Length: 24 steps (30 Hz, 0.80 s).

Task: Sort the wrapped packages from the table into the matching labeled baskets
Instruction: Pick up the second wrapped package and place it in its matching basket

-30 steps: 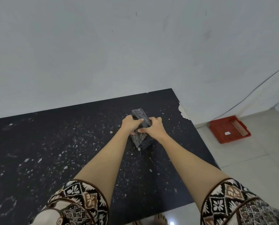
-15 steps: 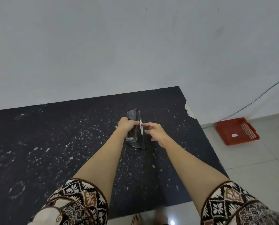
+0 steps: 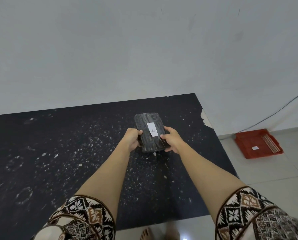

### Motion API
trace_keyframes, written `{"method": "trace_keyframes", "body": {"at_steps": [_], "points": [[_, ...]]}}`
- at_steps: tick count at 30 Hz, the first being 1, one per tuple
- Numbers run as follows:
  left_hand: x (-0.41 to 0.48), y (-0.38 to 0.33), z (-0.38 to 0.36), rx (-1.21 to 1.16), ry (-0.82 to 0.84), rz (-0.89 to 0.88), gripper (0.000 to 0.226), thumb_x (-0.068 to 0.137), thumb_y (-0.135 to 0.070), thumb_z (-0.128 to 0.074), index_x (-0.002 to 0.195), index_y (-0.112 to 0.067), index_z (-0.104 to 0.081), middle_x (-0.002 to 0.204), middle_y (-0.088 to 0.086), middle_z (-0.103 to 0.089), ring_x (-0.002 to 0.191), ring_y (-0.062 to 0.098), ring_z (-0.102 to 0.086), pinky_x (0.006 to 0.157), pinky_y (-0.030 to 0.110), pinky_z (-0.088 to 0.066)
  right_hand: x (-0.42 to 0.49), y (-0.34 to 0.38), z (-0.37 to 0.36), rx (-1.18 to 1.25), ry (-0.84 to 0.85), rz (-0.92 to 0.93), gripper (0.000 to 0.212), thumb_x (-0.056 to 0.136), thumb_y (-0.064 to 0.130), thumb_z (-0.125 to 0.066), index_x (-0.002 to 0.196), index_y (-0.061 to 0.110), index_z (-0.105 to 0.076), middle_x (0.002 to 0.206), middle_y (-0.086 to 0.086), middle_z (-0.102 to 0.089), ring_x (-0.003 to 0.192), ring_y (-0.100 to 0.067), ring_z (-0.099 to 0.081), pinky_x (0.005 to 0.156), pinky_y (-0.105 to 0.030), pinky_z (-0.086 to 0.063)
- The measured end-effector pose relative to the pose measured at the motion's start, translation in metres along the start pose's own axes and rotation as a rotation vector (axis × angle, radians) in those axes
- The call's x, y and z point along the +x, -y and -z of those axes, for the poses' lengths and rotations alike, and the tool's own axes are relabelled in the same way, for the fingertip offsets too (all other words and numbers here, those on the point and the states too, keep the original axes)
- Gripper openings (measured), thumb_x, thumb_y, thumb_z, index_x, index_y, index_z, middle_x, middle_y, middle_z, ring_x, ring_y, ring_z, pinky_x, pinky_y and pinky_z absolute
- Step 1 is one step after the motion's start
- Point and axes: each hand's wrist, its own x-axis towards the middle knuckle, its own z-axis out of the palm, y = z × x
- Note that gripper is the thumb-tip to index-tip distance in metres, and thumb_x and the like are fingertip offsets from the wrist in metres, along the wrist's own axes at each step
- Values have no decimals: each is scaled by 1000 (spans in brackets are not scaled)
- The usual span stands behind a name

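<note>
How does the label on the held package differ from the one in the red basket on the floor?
The label on the package is an upright white strip whose handwritten letter looks like a B; the label in the red basket is a smaller-looking white patch, its marking too small to read. The first sits between both hands over the table; the second lies on the basket's floor. Both are white.

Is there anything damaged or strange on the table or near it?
Yes. The black table is covered in pale specks and has a chipped patch at its far right edge, showing lighter material. A red basket sits on the floor, not the table. The package, labelled B, looks intact in both hands.
</note>
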Motion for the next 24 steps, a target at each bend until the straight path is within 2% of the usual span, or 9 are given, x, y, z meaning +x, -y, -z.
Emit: {"method": "trace_keyframes", "body": {"at_steps": [4,7,10,12,15,17,21,24], "points": [[-1,6,0,25,34,18,41,101,1,-29,139,2,-44,140,22,-54,129,39,-51,107,60,-39,0,-4,4,42,-22,-11,37,97,9,-50,131,22,-50,129,-11,-59,113,-33,-58,88,-56,-54],[0,11,1,101,60,11,41,101,2,-28,137,1,-47,138,20,-55,127,38,-52,105,58,-42,1,-10,9,45,-47,-23,35,95,7,-53,128,17,-53,126,-13,-62,111,-31,-60,94,-54,-52],[7,14,5,212,57,6,37,100,1,-31,129,0,-54,132,19,-59,115,34,-57,96,50,-48,0,-13,14,83,-27,-45,53,91,-1,-55,138,20,-43,129,-12,-58,113,-30,-57,93,-55,-51],[11,12,8,339,66,-18,32,100,-2,-36,121,-1,-60,125,21,-62,106,30,-57,93,45,-46,-1,-12,17,109,-10,-32,68,88,-5,-56,145,25,-35,130,-9,-55,117,-29,-53,93,-58,-50],[14,6,11,494,81,-63,30,100,-4,-43,117,4,-65,124,23,-64,102,30,-60,99,44,-47,0,-6,22,146,7,-6,76,86,-4,-59,147,32,-31,119,-5,-57,114,-27,-54,94,-60,-49],[13,-2,11,582,115,-88,29,99,-6,-46,116,0,-68,120,21,-68,103,32,-65,97,43,-50,0,0,26,125,35,3,71,86,0,-62,144,33,-37,115,-3,-58,108,-26,-56,94,-61,-49],[14,-19,11,703,201,-102,28,99,-8,-47,113,-8,-71,116,18,-72,109,34,-68,100,47,-52,-5,6,30,88,130,-6,61,85,2,-64,134,36,-52,125,-5,-57,108,-27,-58,92,-59,-51],[15,-30,12,841,199,-166,29,99,-16,-51,121,-14,-69,118,12,-71,108,29,-67,102,44,-50,-5,1,32,166,177,-3,54,87,0,-62,134,27,-56,121,-7,-64,106,-28,-64,88,-55,-56]]}}
